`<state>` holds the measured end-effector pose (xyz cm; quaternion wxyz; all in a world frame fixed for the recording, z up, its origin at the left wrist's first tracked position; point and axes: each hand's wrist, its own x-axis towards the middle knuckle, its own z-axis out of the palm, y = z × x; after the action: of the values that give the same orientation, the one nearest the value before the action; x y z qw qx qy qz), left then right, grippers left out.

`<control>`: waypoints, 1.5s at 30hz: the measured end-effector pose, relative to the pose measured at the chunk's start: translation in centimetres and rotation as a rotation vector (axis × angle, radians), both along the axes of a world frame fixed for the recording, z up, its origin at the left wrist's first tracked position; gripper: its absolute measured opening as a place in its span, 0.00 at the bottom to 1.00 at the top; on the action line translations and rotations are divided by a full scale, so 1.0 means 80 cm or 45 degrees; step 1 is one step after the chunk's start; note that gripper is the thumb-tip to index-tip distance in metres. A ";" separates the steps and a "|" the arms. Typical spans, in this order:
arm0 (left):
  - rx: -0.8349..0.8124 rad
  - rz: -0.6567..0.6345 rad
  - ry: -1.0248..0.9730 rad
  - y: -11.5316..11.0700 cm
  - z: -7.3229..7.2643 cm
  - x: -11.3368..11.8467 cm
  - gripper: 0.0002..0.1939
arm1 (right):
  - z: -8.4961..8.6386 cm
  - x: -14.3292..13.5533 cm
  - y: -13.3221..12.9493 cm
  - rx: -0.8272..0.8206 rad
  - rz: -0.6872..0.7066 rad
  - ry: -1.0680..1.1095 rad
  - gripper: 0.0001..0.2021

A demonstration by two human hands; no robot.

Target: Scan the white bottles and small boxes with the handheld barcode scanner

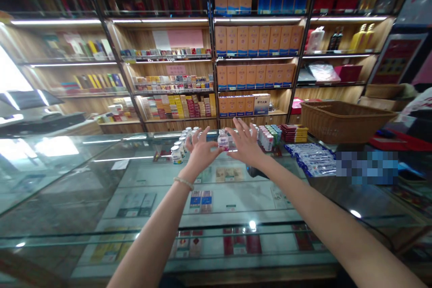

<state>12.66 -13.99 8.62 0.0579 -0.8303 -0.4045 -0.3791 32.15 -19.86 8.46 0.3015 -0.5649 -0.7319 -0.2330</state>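
Observation:
A small clear bottle with a pink and white label [223,141] stands upright at the far part of the glass counter, between my two hands. My left hand [201,149], with a beaded bracelet at the wrist, has its thumb at the bottle's left side and its other fingers spread. On the right side, my right hand [245,143] has its thumb and fingers apart, close around the bottle. White-capped bottles [176,155] stand in a row left of my left hand. Behind and right of my right hand are rows of small pink and green containers [267,139].
The glass counter [141,189] has flat packs inside. At the right lie stacked red and yellow boxes [294,133], blue and white sachets [313,160] and a brown wicker basket [344,121]. A dark device [258,171] sits under my right wrist. Stocked shelves [258,60] stand behind.

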 end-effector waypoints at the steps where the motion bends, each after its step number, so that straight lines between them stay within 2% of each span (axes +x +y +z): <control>1: -0.011 0.012 0.017 0.002 -0.002 -0.010 0.08 | -0.004 -0.009 0.003 -0.006 0.014 0.002 0.38; 8: -0.028 0.042 0.161 0.011 -0.014 -0.061 0.08 | -0.032 -0.053 0.022 -0.006 0.095 0.002 0.36; 15: 0.001 0.107 0.148 0.018 -0.018 -0.084 0.11 | -0.036 -0.071 0.039 -0.083 0.055 -0.026 0.39; 21: 0.029 0.216 0.162 0.029 -0.040 -0.087 0.09 | -0.043 -0.075 0.047 -0.136 0.016 -0.040 0.32; 25: 0.024 0.215 0.251 0.031 -0.055 -0.088 0.08 | -0.053 -0.074 0.050 -0.133 0.024 -0.051 0.28; 38: 0.005 0.226 0.343 0.031 -0.082 -0.091 0.07 | -0.069 -0.072 0.053 -0.155 0.096 -0.103 0.23; 45: 0.027 0.243 0.336 0.035 -0.094 -0.089 0.08 | -0.064 -0.079 0.056 -0.156 0.108 -0.063 0.19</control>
<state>5.55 -11.16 1.09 0.1548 -0.8301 -0.4663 -0.2638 25.85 -15.41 3.31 0.2579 -0.5446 -0.7754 -0.1888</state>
